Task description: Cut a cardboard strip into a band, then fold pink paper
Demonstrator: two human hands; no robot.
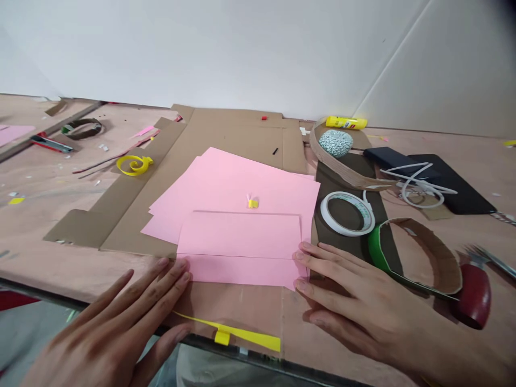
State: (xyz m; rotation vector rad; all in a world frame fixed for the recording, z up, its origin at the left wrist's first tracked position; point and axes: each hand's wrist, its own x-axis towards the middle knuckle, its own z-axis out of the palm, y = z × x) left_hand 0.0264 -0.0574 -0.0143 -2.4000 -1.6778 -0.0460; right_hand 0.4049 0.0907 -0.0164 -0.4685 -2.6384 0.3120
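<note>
A folded pink sheet (239, 234) lies near the table's front edge, a crease running across its lower part. Under and behind it are more pink sheets (226, 177), fanned out, with a small yellow paper piece (253, 204) on top. My left hand (129, 312) rests with fingers stretched out, its fingertips on the folded sheet's lower left corner. At the lower right corner, the fingertips of my right hand (358, 295) press on the paper, fingers spread. Neither hand grips anything.
Brown cardboard (242, 129) lies beneath the sheets. To the right are double-sided tape (328, 215), a green-edged cardboard ring (374, 247), a red-handled tool (475, 295), a black tablet (463, 185) and a glue stick (346, 123). A yellow strip (258, 337) lies at the front edge.
</note>
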